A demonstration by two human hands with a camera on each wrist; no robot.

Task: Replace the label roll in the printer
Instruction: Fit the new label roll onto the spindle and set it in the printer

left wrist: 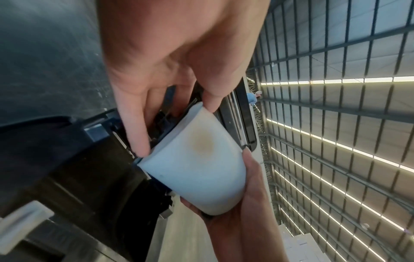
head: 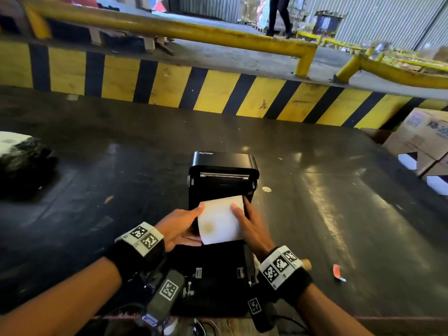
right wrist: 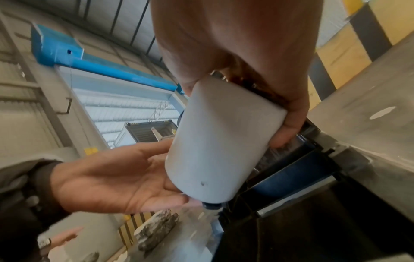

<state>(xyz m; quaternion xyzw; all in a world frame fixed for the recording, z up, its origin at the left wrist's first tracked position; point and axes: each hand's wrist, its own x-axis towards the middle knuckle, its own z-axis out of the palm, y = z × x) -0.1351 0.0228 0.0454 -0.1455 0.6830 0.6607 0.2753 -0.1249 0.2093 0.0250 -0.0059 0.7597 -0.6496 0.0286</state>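
Observation:
The black printer (head: pixel 223 166) stands in the middle of the dark table, its lid raised and its bay (head: pixel 218 275) open toward me. Just above the bay, both hands hold the white label roll (head: pixel 219 223) (left wrist: pixel 201 168) (right wrist: pixel 219 141), which has a brown stain on top. My left hand (head: pixel 181 224) (left wrist: pixel 174 53) (right wrist: pixel 112 177) supports the roll's left end with straight fingers, thumb on the upper edge. My right hand (head: pixel 249 224) (right wrist: pixel 235 44) (left wrist: pixel 235 221) grips the right end, thumb on top and fingers curled round it.
A black plastic bundle (head: pixel 21 161) lies at the table's left edge and cardboard boxes (head: pixel 424 141) stand at the right. A yellow-and-black striped barrier (head: pixel 169 83) runs along the back. An orange scrap (head: pixel 338 272) lies right of my wrist. A person (head: pixel 278 15) walks far behind.

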